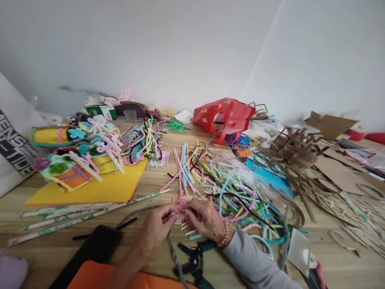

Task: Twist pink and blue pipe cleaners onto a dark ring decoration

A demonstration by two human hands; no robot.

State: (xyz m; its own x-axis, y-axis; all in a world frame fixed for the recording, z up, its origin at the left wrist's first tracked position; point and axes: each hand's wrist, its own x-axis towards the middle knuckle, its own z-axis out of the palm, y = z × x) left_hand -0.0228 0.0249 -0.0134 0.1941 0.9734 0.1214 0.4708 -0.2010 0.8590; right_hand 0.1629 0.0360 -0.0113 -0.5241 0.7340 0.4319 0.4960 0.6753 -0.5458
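Observation:
My left hand [159, 222] and my right hand [206, 218] meet over the front middle of the table. Thumbs and fingertips of both are pinched round a small piece of pink pipe cleaner [180, 204], partly hidden by the fingers. Several short pale sticks or stems lie beneath and beside it. Just beyond the hands, loose pink and blue pipe cleaners [184, 168] lie crossed on the wood. Black-handled pliers or wire cutters [195, 259] rest below my right hand, beside a grey cord [174, 253].
A tangle of coloured pipe cleaners [240, 196] spreads to the right, near small woven brown baskets [296, 150]. Fuzzy flower crafts sit on yellow card [99, 190] at left. A black phone [93, 251], orange sheet [120, 277] and red bag [207, 116] also lie around.

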